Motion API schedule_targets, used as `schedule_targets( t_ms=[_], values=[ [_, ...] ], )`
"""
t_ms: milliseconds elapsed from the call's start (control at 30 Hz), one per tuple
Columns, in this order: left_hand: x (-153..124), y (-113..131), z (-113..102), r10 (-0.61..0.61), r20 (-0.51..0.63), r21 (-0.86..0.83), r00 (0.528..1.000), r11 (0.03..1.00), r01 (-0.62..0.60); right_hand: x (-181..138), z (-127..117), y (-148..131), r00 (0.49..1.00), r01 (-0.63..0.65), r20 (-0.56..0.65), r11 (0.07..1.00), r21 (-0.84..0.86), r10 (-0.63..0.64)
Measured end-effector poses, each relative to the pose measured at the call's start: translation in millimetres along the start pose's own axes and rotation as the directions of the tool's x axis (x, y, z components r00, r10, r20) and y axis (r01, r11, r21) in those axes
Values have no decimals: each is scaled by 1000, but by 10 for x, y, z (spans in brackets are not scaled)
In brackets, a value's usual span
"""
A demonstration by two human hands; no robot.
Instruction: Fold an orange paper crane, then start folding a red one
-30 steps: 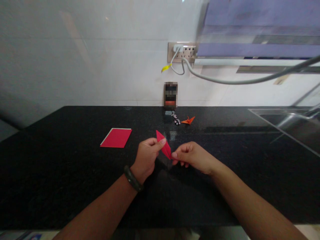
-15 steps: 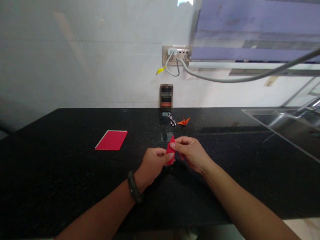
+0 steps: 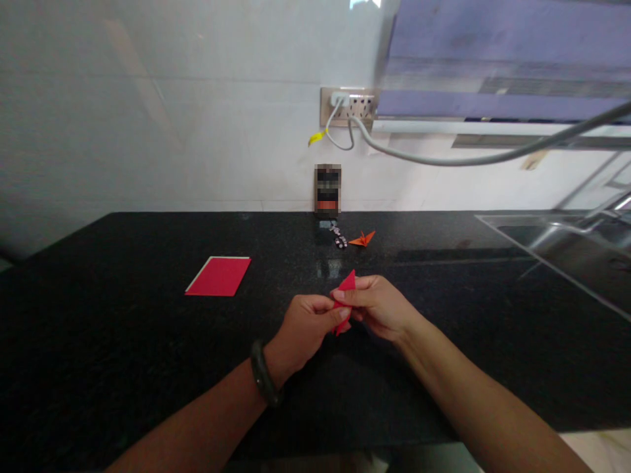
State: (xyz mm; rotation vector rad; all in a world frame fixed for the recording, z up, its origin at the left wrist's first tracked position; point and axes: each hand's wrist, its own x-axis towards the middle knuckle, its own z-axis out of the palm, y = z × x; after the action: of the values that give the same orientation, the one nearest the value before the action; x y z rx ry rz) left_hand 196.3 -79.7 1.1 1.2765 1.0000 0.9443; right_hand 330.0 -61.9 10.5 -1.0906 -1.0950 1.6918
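Observation:
Between my two hands is a small piece of folded red paper (image 3: 348, 284), tilted with its pointed end up. My left hand (image 3: 311, 323), with a dark bangle (image 3: 265, 373) on the wrist, pinches the lower part of the paper. Higher up, my right hand (image 3: 379, 303) grips it with the thumb across its front. The fingers hide much of the paper, so its exact folds cannot be made out. Farther back on the counter rests an orange paper crane (image 3: 363, 239). A stack of square red paper (image 3: 219, 276) lies to the left.
The black countertop (image 3: 123, 368) runs back to a pale wall. Against it leans a phone-like object (image 3: 328, 190), blurred out, with a beaded strap (image 3: 339, 239) in front. A sink (image 3: 557, 243) is at the right. A grey cable (image 3: 444, 159) hangs from the wall socket (image 3: 351, 107).
The folded paper has shifted slightly right and down and now leans more to the right. My left hand has moved a little right with it, and my right thumb lies lower across the paper.

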Motion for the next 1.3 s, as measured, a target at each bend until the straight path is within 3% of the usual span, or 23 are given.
schedule_targets(
  t_ms=[100,200,267,300,367,467,533,600,733,767,833,900,1133,1300],
  values=[
    [-19,-4,-1,-11,-21,42,1000,999,12,27,-108,-121,998,28,-58,999,41,-26],
    [-39,5,8,-53,-50,103,997,993,58,53,-313,-286,942,167,-314,976,139,-116],
    [-38,11,13,-69,-73,92,995,993,76,47,-389,-329,912,229,-375,963,138,-163],
    [-33,11,13,-69,-83,75,994,994,75,36,-385,-314,925,208,-345,971,118,-156],
    [-18,4,9,-56,-95,39,994,997,59,11,-299,-225,978,118,-174,993,27,-112],
    [-3,-17,2,-31,-81,-10,996,1000,30,-2,-106,-55,997,66,56,987,-150,-58],
    [-5,-23,7,-25,-65,-19,998,1000,24,21,-52,-7,997,73,16,985,-154,-71],
    [-14,-19,22,-41,-64,-4,997,999,41,58,-89,-34,987,101,-117,992,-76,-110],
    [-20,-15,36,-83,-75,15,994,996,85,95,-244,-151,929,215,-324,973,82,-178],
    [-13,-21,29,-78,-87,-14,993,997,77,88,-253,-157,939,200,-298,978,64,-172],
    [8,-39,3,-65,-111,-89,992,994,55,62,-218,-128,987,111,-116,993,-27,-113],
    [28,-57,-24,-57,-102,-148,993,988,42,41,-148,-69,994,105,-9,980,-169,-108],
    [34,-60,-26,-147,-39,-146,988,979,140,72,-91,-4,931,239,-249,962,-133,-266],
    [34,-66,-30,-91,-48,-96,995,992,86,66,-110,-5,973,181,-117,974,-136,-197]
  ],
)
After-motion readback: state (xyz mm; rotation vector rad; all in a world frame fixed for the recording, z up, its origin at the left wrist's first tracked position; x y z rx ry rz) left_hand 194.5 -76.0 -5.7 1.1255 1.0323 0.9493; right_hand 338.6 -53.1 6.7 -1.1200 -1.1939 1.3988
